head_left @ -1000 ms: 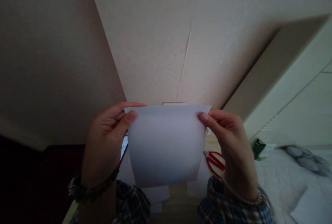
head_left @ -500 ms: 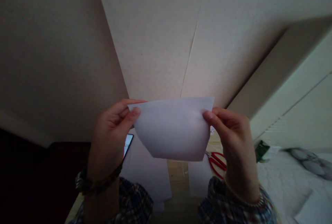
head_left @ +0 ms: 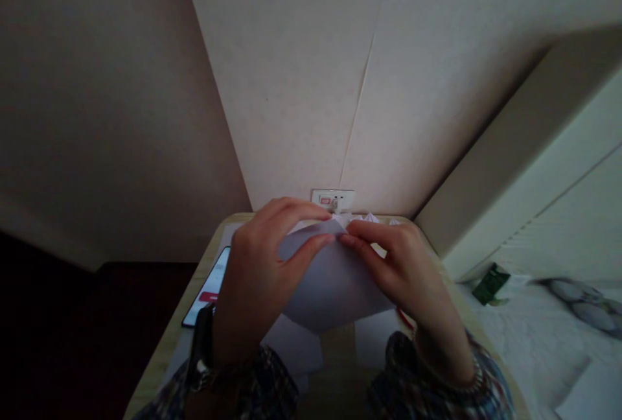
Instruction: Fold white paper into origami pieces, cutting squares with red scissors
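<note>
A sheet of white paper (head_left: 335, 287) is held up over the table, one corner pointing upward between my hands. My right hand (head_left: 408, 268) pinches it near that top corner, thumb in front. From the other side my left hand (head_left: 265, 271) has its thumb on the paper's face and its fingers curved over behind the upper edge. The thumb tips almost meet. Beneath lie more white paper sheets (head_left: 294, 342) and another white piece (head_left: 374, 339). Red-handled scissors (head_left: 405, 319) are mostly hidden behind my right wrist.
A phone (head_left: 197, 306) with a lit screen lies left on the wooden table (head_left: 335, 355). Small folded white paper shapes (head_left: 370, 218) stand along the back edge, below a wall socket (head_left: 344, 199) with a plug. A green packet (head_left: 490, 284) rests on the white bedding (head_left: 519, 342) at right.
My hands came together from the paper's two upper corners to one top corner. The sheet is turned and lower, one corner up. The wall socket and folded shapes have come into sight.
</note>
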Motion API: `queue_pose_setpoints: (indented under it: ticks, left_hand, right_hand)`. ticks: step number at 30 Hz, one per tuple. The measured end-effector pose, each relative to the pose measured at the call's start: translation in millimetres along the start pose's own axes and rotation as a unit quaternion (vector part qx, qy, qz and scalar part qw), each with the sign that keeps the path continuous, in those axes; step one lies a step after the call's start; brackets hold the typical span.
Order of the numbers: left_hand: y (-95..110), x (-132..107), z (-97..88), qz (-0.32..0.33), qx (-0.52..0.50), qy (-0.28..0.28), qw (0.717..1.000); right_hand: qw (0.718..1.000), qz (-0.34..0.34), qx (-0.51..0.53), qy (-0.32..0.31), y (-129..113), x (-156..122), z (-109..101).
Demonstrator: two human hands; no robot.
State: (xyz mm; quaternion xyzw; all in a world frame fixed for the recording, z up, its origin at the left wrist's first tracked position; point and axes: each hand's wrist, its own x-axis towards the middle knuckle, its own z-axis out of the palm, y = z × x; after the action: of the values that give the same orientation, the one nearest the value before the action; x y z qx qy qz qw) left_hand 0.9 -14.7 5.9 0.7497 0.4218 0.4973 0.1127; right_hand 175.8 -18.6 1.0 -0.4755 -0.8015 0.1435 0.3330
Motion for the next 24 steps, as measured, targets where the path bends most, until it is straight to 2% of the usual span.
queue_pose_setpoints:
  ticks: [4, 9, 17, 24]
  left_hand:
    - [2, 0, 4.3, -0.004, -0.024, -0.019, 1.000]
    - [1, 1, 1.1, -0.024, -0.043, -0.028, 0.998]
    - [0, -1, -6.0, -0.099, -0.089, -0.021, 0.991]
    - [0, 0, -2.9, -0.060, -0.093, -0.072, 0.991]
  right_hand:
    - [1.000, -0.007, 0.019, -0.012, -5, -1, 3]
    - [1.000, -0.007, 0.026, -0.009, -8, -1, 4]
    - [0.993, -0.033, 0.076, 0.086, -11, -3, 0]
    - [0.993, -0.051, 0.056, 0.089, -14, -4, 0]
